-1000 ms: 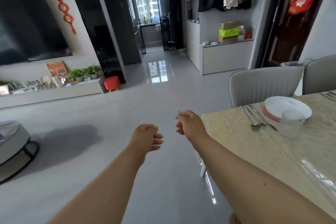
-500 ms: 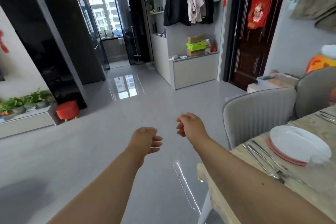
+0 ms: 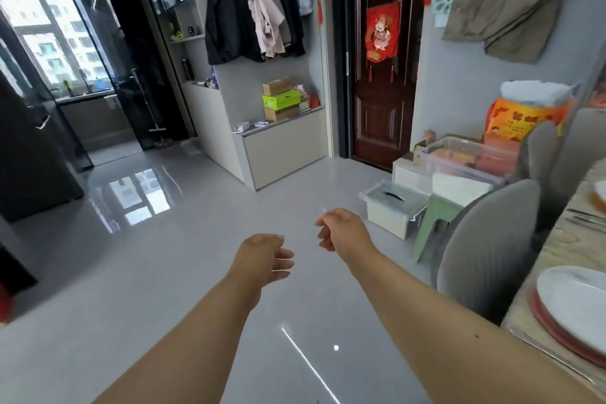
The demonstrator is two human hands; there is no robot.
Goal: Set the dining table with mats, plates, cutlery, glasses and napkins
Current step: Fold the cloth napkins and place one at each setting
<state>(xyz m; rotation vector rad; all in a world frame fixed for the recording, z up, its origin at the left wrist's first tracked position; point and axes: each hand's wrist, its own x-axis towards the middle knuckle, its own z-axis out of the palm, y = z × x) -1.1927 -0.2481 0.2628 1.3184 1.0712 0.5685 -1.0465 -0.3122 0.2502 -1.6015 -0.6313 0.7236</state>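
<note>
Both my arms reach forward over the grey floor, away from the table. My left hand [image 3: 266, 258] hangs with loosely curled fingers and holds nothing. My right hand [image 3: 341, 233] is a little further ahead, fingers loosely curled, nothing visible in it. At the right edge stands the marbled dining table [image 3: 557, 252]. On it a white plate [image 3: 580, 302] lies on a red mat [image 3: 541, 311], with a piece of cutlery [image 3: 554, 354] beside it. Further back on the table lie more cutlery [image 3: 587, 218] and the edge of a second plate [image 3: 600, 191].
A grey chair [image 3: 485, 259] stands at the table's near side, another grey chair [image 3: 541, 154] behind it. A green stool [image 3: 436, 223], a lidded plastic box [image 3: 393, 207] and stacked storage bins [image 3: 465, 161] crowd the floor by the dark door [image 3: 380, 108].
The view has swung to the right, from the TV wall towards the door and coat hooks. Both hands keep the same loose pose. The glass by the plate has left the view.
</note>
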